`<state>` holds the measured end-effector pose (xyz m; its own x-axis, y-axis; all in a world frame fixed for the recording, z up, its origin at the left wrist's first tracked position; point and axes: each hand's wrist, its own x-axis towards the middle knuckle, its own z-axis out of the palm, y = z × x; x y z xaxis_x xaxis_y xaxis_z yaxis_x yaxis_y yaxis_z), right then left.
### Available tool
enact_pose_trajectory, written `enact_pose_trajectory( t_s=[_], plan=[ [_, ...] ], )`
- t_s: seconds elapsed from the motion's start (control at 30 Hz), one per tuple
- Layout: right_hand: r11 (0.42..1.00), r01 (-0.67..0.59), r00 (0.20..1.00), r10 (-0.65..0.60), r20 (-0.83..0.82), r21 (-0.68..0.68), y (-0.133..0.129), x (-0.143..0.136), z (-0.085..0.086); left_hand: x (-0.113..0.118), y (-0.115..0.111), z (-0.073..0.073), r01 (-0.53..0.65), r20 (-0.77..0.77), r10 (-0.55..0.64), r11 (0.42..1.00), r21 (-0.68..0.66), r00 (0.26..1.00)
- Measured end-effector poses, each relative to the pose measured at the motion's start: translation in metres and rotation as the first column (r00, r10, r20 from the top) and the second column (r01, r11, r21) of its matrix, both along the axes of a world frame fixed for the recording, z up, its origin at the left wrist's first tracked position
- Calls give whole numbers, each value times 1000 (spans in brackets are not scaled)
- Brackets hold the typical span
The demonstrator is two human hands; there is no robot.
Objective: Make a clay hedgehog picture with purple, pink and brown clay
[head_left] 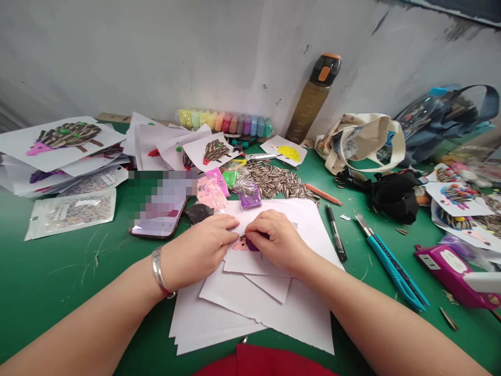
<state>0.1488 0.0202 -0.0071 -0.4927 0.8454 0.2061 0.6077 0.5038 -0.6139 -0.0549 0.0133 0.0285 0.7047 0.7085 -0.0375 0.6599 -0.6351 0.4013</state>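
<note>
Standing here watching: the little card (250,266) sits on loose paper (230,296), around the middle of the tabletop's (97,282) near edge. Right hand (276,240) is pinched narrow at the purple patch (253,245); can't tell what's in it. Left hand (199,248) is loosely flat, card's left side. I'd brace there, press lightly, and keep fingertips off the pink bit (238,244).

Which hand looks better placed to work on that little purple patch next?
Probably the right hand: its fingertips are gathered right at the purple patch, while the left hand lies flatter, beside the pink part.
</note>
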Motion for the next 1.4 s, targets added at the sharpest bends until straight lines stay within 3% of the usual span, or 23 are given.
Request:
enact_pose_trajectory(
  t_s=[0.57, 0.7, 0.87, 1.13, 1.27, 1.4],
  plan=[
    [986, -124, 992, 119, 51, 114, 0, 0, 0, 1, 0, 3, 15, 13, -15, 1000, 17, 1000],
    [994, -74, 997, 72, 20, 82, 0, 0, 0, 0, 1, 1, 22, 20, -22, 999, 33, 1000],
    [989, -107, 994, 106, 24, 100, 1, 1, -1, 0, 0, 0, 24, 30, -25, 999, 42, 999],
    [998, 59, 985, -64, -160, -38, 7, 11, 6, -1, -1, 3, 8, 17, -8, 999, 32, 1000],
    [995, 60, 986, -71, -151, -78, 8, 12, 6, -1, 0, 5, 2, 10, -2, 1000, 22, 1000],
    [999, 23, 997, -25, -70, -33, 7, 9, 7, 1, 0, 7, 0, 6, 1, 1000, -6, 1000]
  ],
)
